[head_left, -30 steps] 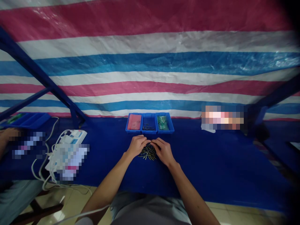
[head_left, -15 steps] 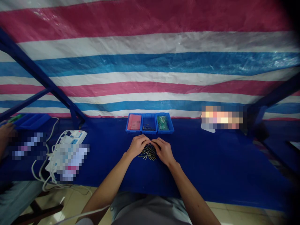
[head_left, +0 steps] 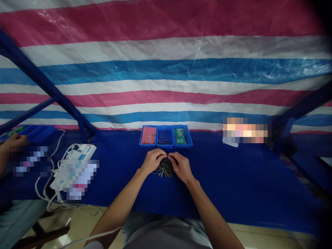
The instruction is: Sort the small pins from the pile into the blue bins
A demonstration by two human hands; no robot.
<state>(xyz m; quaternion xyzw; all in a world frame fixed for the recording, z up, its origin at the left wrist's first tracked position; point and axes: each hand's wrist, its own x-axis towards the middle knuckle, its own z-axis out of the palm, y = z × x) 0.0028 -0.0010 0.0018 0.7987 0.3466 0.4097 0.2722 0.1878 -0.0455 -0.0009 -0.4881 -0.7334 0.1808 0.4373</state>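
Observation:
My left hand and my right hand meet over the blue table, their fingertips nearly touching. Both are closed in a pinch, and whatever small thing is between the fingers is too small to make out. Just below the fingertips lies a loose pile of thin metal screws or nails, brassy and dark, partly hidden by the hands. Beyond the hands stand joined blue bins. The left bin holds pink-red packets, the middle bin a few thin metal pieces, and the right bin green packets.
A white power strip with tangled cables lies on the table at left. Farther left, a co-worker's hand is beside another blue tray. A striped tarp hangs behind. Blue frame bars slant at both sides.
My hands keep almost the same place, with only a slight shift at the fingertips. The co-worker's hand at far left has moved a little to the right.

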